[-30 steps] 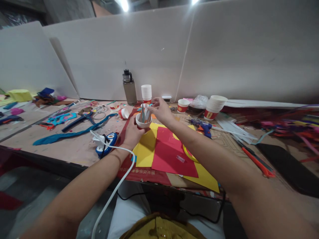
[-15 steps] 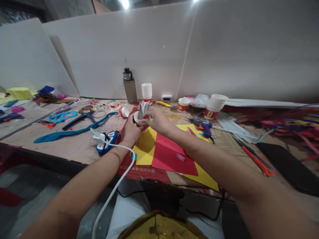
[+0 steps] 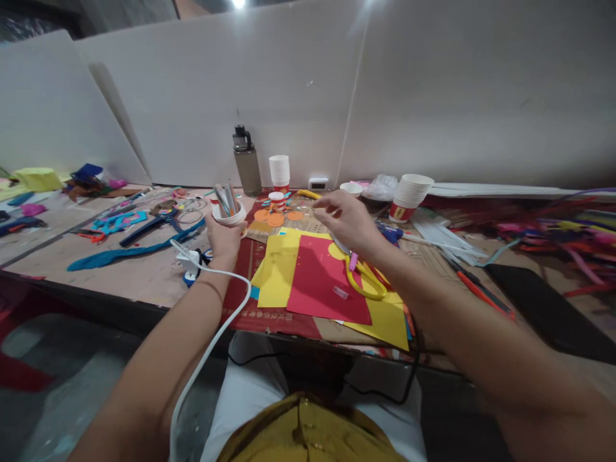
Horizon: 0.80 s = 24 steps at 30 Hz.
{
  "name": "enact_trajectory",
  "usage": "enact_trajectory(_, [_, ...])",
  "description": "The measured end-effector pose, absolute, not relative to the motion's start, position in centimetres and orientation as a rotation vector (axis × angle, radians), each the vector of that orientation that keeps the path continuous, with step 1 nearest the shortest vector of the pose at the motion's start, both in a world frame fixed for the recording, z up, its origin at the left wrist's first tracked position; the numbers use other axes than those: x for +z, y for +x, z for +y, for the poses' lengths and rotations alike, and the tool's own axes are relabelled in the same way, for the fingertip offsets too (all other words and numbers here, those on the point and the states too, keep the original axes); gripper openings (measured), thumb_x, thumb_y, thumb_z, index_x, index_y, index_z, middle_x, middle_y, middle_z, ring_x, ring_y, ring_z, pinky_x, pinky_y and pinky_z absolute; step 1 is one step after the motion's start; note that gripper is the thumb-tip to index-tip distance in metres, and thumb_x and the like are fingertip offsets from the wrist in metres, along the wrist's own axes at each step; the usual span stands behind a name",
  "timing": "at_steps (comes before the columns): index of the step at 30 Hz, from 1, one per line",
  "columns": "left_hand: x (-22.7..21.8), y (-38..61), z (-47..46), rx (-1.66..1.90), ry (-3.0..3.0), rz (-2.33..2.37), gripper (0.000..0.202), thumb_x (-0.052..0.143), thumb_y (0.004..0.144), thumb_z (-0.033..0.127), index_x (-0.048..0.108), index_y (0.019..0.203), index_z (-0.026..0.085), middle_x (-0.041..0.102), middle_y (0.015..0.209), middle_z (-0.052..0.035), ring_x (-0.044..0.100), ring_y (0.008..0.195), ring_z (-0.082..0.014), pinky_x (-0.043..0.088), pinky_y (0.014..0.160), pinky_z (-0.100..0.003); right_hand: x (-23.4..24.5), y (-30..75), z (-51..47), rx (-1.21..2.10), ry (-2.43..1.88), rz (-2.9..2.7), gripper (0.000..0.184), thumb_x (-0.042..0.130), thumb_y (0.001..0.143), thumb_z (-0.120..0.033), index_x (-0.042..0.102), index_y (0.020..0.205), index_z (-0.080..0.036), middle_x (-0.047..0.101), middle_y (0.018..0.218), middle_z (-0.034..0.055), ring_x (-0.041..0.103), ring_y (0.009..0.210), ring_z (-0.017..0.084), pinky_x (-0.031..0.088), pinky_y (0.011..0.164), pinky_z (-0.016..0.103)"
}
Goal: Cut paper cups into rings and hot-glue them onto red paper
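My left hand (image 3: pixel 225 240) is closed around white paper cups (image 3: pixel 231 219), nested together, at the left of the coloured paper. Several slim grey pen-like sticks (image 3: pixel 225 199) stand tilted in the top cup. My right hand (image 3: pixel 347 221) hovers above the right part of the paper, fingers loosely bent and a little apart, with nothing visible in them. Below its wrist lie yellow-handled scissors (image 3: pixel 364 280). Red paper (image 3: pixel 325 276) lies over yellow sheets (image 3: pixel 276 273). Orange paper discs (image 3: pixel 276 219) surround a small red-and-white cup (image 3: pixel 276 201) beyond them.
A bottle (image 3: pixel 247 163) and a cup stack (image 3: pixel 280 172) stand at the back. Another cup stack (image 3: pixel 409 197) is right, near a glue gun (image 3: pixel 389 232). A white cable (image 3: pixel 231 333) crosses my left forearm. A black phone-like slab (image 3: pixel 543 308) lies far right.
My left hand has moved left with the cups and sticks. My right hand has left the cups and moved right, uncovering the orange discs and the scissors.
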State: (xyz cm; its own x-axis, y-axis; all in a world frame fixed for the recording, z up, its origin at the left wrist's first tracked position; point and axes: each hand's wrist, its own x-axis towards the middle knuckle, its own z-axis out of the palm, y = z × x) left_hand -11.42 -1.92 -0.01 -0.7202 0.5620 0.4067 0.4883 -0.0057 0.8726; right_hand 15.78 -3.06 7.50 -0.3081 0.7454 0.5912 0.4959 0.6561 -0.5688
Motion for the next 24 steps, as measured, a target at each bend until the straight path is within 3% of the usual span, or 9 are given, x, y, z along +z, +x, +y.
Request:
enact_trajectory(4, [-0.2,-11.7,-2.0,1.795,1.171,2.228,0.071,0.083,0.055,0.013,0.046,0.115,0.016,0.064,0.114,-0.0113,0.064,0.104,-0.0222,0.050,0.094,-0.035,6.8,19.2,-3.5,0.450,-1.097,-1.815,0.015,0.062,0.083,-0.026,0.071,0.091,-0.017,0.067,0.091,0.0052,0.058,0.076,0.015,0.046,0.072,0.031])
enact_trajectory(12, [-0.2,-11.6,-1.8,1.682,1.210,2.292,0.067,0.083,0.056,0.018,0.047,0.112,0.016,0.065,0.112,-0.0132,0.064,0.105,-0.0251,0.051,0.093,-0.038,5.0,22.4,-5.0,0.494,-1.214,-1.764,0.022,0.061,0.082,-0.031,0.071,0.094,-0.016,0.068,0.091,0.0055,0.058,0.078,0.016,0.045,0.072,0.031])
enact_trajectory(16, [0.0,-11.7,-1.6,1.661,1.209,2.301,0.066,0.083,0.056,0.018,0.047,0.111,0.017,0.066,0.111,-0.0113,0.065,0.101,-0.0226,0.051,0.091,-0.035,4.5,22.3,-5.1,0.484,-1.200,-1.787,0.020,0.060,0.081,-0.029,0.071,0.091,-0.016,0.068,0.090,0.0057,0.058,0.078,0.016,0.046,0.074,0.031])
enact_trajectory(24, [-0.9,-12.6,-0.8,1.660,1.185,2.331,0.079,0.087,0.051,0.024,0.044,0.117,0.014,0.061,0.115,-0.0151,0.062,0.108,-0.0264,0.048,0.096,-0.040,3.9,22.2,-5.2,0.497,-1.153,-1.844,0.016,0.060,0.081,-0.031,0.070,0.085,-0.019,0.068,0.095,0.0064,0.061,0.081,0.018,0.049,0.073,0.033])
